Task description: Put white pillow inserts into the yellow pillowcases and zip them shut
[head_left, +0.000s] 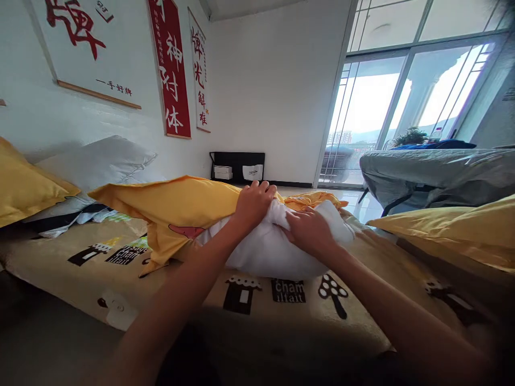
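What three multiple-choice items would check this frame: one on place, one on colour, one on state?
1. Where does the white pillow lie?
A. on the patterned bed sheet
B. on the grey-covered furniture by the window
C. on the floor by the black cabinet

2. What colour is the pillowcase around the pillow?
A. red
B. yellow
C. grey

3. How do the hands stand on the pillow?
A. both lifted clear of it
B. only one touching it
C. both pressed onto it

Answers:
1 A: the pillow rests on the sheet printed with black houses and trees.
2 B: the cloth covering the pillow's far end is yellow.
3 C: the left hand has its grip closed on the yellow cloth and white filling, and the right hand presses with its fingers curled into the white fabric.
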Action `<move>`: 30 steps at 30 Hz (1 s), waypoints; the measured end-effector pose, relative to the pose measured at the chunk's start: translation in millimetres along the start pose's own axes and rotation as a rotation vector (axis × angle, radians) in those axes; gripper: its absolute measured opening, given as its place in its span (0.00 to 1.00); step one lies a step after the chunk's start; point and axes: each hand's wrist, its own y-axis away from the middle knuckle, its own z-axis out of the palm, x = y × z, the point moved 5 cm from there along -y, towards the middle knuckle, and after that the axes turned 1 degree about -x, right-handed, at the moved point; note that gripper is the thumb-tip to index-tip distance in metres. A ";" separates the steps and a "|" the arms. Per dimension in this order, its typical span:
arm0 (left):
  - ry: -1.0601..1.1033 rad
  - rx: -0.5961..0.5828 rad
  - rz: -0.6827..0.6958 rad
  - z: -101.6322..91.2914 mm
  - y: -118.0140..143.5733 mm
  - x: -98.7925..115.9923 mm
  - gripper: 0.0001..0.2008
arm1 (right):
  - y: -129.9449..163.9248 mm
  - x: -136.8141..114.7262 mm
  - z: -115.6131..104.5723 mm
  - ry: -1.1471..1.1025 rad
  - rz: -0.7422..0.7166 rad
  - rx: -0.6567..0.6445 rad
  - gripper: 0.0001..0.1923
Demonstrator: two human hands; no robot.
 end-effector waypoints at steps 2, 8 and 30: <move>0.050 0.022 -0.054 -14.3 -13.7 -0.2 0.06 | -11.7 -17.2 -25.3 -0.002 -0.018 0.030 0.12; 0.123 0.247 -0.159 -40.5 -21.1 -13.7 0.09 | -47.7 13.8 -80.4 -0.047 0.276 0.077 0.17; -0.041 -0.761 0.300 90.9 129.5 4.2 0.11 | -6.1 67.7 45.4 0.138 0.176 0.103 0.13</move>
